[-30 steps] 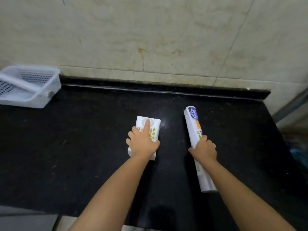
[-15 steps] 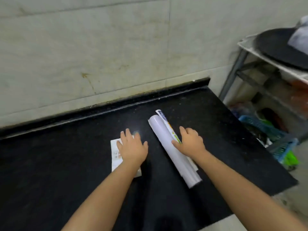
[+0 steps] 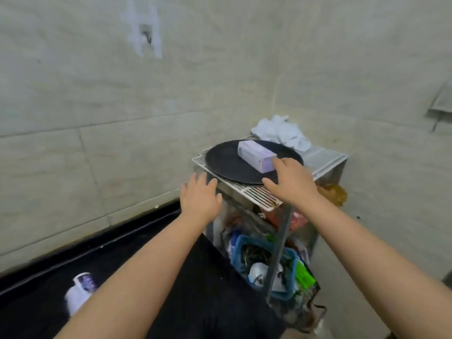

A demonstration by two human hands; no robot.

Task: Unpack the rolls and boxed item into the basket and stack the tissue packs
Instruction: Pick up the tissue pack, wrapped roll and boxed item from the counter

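Now | right hand [image 3: 292, 183] spread, fingertips at boxed item [image 3: 256, 155] near edge; left hand [image 3: 200, 200] released, empty, beside rack [image 3: 264, 195] corner

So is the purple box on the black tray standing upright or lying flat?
Lying flat. The box rests on its broad side on the tray, long edge level; the right hand reaches its near end.

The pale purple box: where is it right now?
The pale purple box lies on the round black tray atop the white wire shelf, right of centre, at the right hand's fingertips.
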